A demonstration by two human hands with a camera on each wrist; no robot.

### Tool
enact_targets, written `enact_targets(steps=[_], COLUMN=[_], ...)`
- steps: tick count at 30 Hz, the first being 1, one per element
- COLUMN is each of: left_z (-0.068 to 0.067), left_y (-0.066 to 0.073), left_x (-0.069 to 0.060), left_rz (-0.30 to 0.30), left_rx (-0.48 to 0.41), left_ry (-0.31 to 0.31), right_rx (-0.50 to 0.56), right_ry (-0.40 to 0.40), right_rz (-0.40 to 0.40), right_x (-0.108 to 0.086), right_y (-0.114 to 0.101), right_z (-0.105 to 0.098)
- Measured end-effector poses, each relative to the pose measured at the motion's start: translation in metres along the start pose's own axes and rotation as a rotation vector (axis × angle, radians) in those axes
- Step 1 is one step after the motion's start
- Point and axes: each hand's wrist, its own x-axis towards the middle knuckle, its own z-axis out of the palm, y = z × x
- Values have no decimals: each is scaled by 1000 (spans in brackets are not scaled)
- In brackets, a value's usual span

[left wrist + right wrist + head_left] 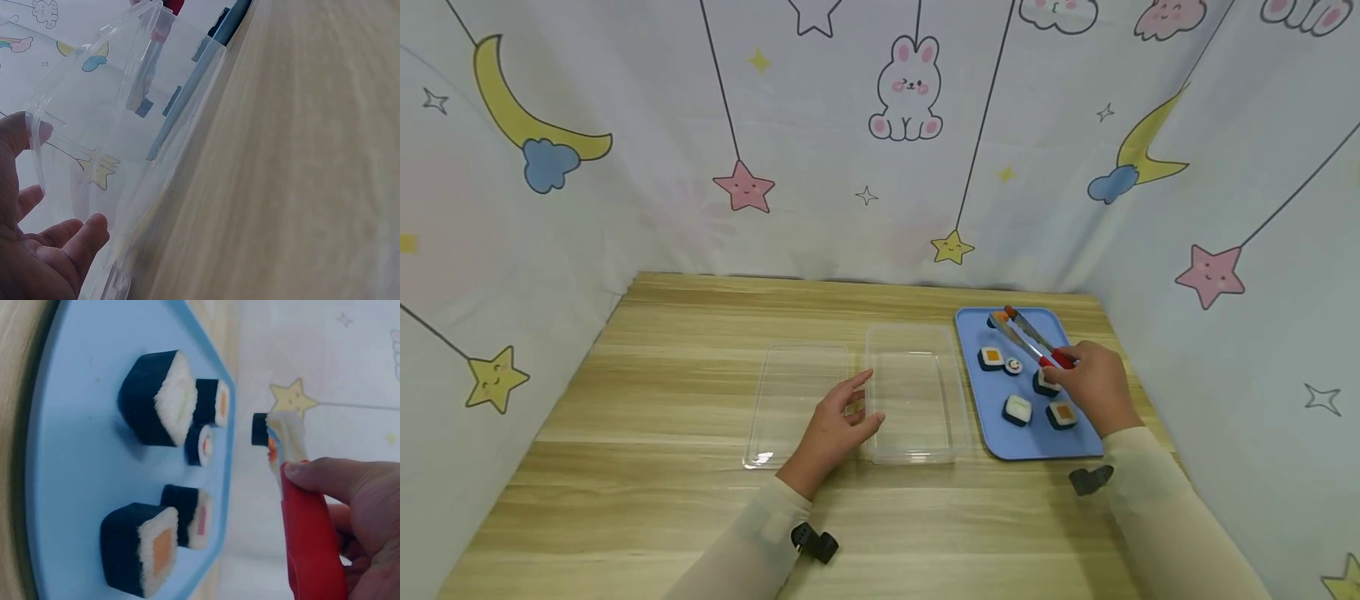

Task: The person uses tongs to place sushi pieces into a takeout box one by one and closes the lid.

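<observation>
In the head view my left hand (831,429) is at the left wall of a clear plastic container (960,417), its fingers spread and relaxed. The left wrist view shows the fingertips against the container's clear wall (81,81). My right hand (1093,385) grips the red handles of metal tongs (1021,340) over the blue tray (1000,437). At the tongs' tips is a small dark sushi piece (259,429) with orange on it, seen above the tray surface in the right wrist view. Other pieces, such as a white-topped one (1017,409), lie on the tray.
A flat clear lid (805,387) lies left of the container, partly behind my left hand. The container stands between the lid and the tray on the wooden table (647,400). A white patterned cloth (820,117) hangs behind and at both sides.
</observation>
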Motion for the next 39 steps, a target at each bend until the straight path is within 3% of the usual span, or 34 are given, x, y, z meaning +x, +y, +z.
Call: enact_targets(steps=[10, 21, 30, 39], left_z=[0, -1, -1, 0], left_y=[0, -2, -3, 0], left_x=[-1, 0, 0, 0], left_rz=[-7, -9, -9, -5], left_rx=[1, 12, -1, 8], left_ry=[-2, 2, 1, 1], right_rx=[18, 30, 30, 12], right_ry=[10, -2, -17, -92], right_rz=[-70, -221, -316, -375], right_x=[-6, -14, -18, -19], right_y=[-19, -58, -88, -109], right_z=[-7, -11, -4, 13])
